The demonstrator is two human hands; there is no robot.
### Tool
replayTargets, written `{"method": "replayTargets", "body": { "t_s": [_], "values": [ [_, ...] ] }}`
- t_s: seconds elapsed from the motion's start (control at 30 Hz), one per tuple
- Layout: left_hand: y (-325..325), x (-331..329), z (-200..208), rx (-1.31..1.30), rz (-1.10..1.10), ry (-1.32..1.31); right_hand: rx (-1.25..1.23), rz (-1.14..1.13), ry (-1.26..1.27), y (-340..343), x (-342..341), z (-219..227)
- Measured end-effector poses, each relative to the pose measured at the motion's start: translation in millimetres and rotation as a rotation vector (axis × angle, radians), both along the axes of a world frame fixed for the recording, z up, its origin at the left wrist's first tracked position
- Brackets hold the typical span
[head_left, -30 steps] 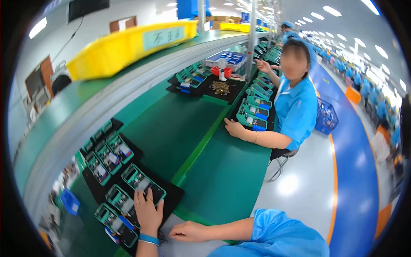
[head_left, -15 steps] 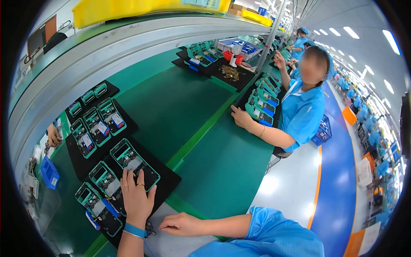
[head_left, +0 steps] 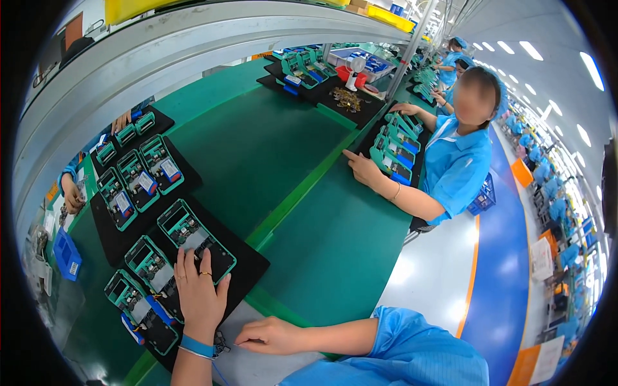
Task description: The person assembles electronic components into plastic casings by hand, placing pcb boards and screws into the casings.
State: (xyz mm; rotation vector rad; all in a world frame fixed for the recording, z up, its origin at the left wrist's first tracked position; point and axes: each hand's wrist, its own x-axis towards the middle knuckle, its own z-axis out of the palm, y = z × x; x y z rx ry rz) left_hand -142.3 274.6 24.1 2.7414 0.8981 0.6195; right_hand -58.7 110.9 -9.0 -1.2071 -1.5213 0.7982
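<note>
The left hand [head_left: 198, 293] lies palm down with its fingers extended and a little apart, the thumb clear of them; its fingertips are over the lower part of a rectangular green-rimmed plastic housing [head_left: 222, 257] with dark inner parts. It appears not to be gripping; whether the fingertips press on something small is hidden. That housing sits on a black mat [head_left: 250, 273] on the green worktop [head_left: 309, 280], at 12 o'clock from the hand. Two similar housings lie at about 10 o'clock [head_left: 153, 264] and 8 to 9 o'clock [head_left: 136, 310]. The right hand [head_left: 273, 336], at 4 o'clock, is loosely curled; I cannot tell whether it holds anything.

To work well here, light, even fingertip pressure seems best, with the palm kept off the neighbouring housing's parts. The right hand could steady the green rim against sliding.
</note>
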Motion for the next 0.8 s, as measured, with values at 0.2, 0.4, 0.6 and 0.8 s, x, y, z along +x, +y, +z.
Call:
{"method": "replayTargets", "body": {
  "t_s": [0.2, 0.4, 0.6, 0.8],
  "values": [
    [0.0, 0.3, -0.2, 0.003, 0.006, 0.010, 0.018, 0.003, -0.002, 2.3, -0.3, -0.7],
    [-1.1, -0.7, 1.2, 0.001, 0.011, 0.007, 0.019, 0.005, -0.015, 1.7, -2.0, 1.5],
    [-1.5, -0.8, 0.6, 0.000, 0.010, -0.003, -0.012, 0.019, -0.001, 1.1, -1.1, 1.2],
    [-2.2, -0.1, 0.4, 0.001, 0.016, -0.001, -0.006, 0.025, -0.012, 0.8, -0.3, 0.5]
  ]
}}
